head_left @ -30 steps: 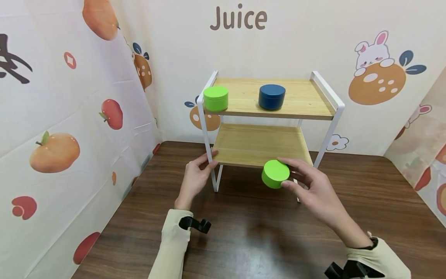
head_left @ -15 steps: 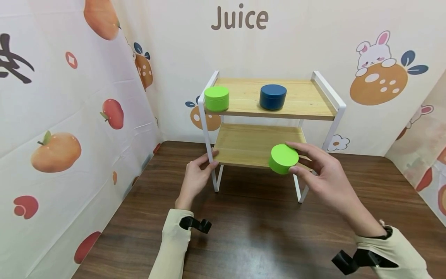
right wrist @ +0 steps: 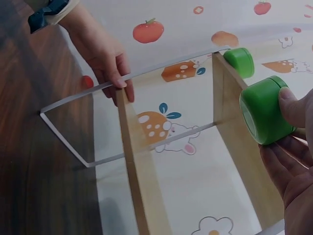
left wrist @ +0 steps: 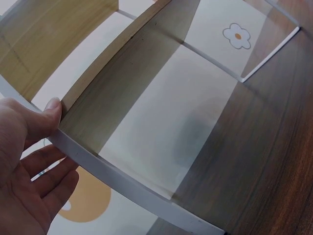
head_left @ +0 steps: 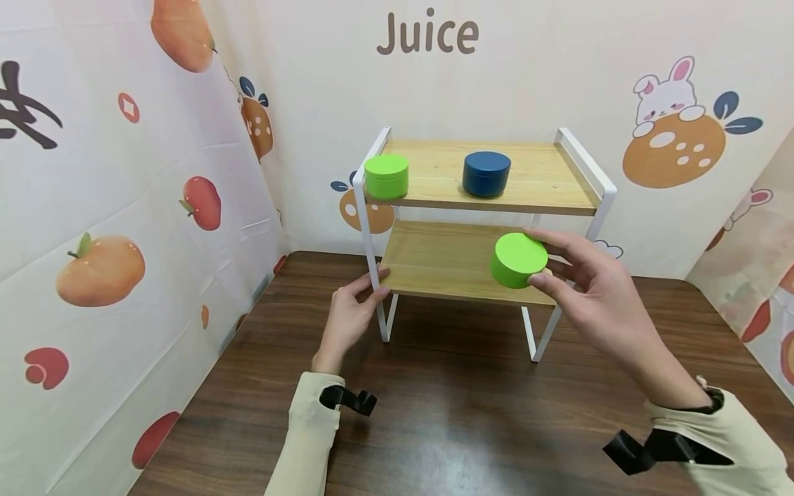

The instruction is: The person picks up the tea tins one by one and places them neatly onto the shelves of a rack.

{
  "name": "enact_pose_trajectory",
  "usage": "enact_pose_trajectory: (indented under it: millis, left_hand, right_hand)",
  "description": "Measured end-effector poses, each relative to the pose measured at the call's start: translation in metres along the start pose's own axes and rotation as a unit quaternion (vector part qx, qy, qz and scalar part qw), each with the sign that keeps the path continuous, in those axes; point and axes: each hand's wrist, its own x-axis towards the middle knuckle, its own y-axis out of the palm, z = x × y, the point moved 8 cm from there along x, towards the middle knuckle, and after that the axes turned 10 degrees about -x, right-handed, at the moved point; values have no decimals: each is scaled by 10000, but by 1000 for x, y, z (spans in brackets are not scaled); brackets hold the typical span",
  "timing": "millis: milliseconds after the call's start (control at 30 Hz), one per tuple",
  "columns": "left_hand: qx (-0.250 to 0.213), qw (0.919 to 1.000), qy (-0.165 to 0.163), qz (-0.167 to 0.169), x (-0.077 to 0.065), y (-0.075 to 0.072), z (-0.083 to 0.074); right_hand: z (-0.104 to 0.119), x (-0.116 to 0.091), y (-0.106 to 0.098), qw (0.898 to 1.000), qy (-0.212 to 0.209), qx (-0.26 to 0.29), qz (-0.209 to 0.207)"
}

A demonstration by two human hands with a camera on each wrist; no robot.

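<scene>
A small two-tier shelf rack (head_left: 484, 204) with pale wood boards and a white frame stands on the table. My left hand (head_left: 349, 313) grips its front left leg at the lower board's corner; in the left wrist view the thumb (left wrist: 53, 108) presses the board's edge and the fingers reach behind the frame. Between thumb and fingers, my right hand (head_left: 595, 296) holds a green round tin (head_left: 520, 260) up in front of the lower board's right side. On the top board sit another green round tin (head_left: 387, 177) at the left and a dark blue round tin (head_left: 486, 173) near the middle.
Beneath the rack lies a dark wood table (head_left: 434, 413). A printed cloth backdrop (head_left: 298, 83) with fruit and rabbit pictures closes off the back and both sides. The rack's right front leg (head_left: 546, 336) comes down below the right hand.
My right hand has raised the green tin and carried it to the right, from below the lower board's front edge to in front of the board. The left hand stays put.
</scene>
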Motion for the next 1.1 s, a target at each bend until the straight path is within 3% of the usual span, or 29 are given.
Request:
enact_pose_trajectory:
  millis: [833,967,1100]
  left_hand:
    - [10,10000,-9,-17,0,-1,1]
    - [17,10000,-19,-30,0,-1,0]
    - [52,10000,-11,-19,1,-1,1]
  right_hand:
    - [9,40,-46,9988,144,-115,-453]
    - [13,48,-52,9983,150,38,-560]
    - [15,56,-57,9946,64,799,-666]
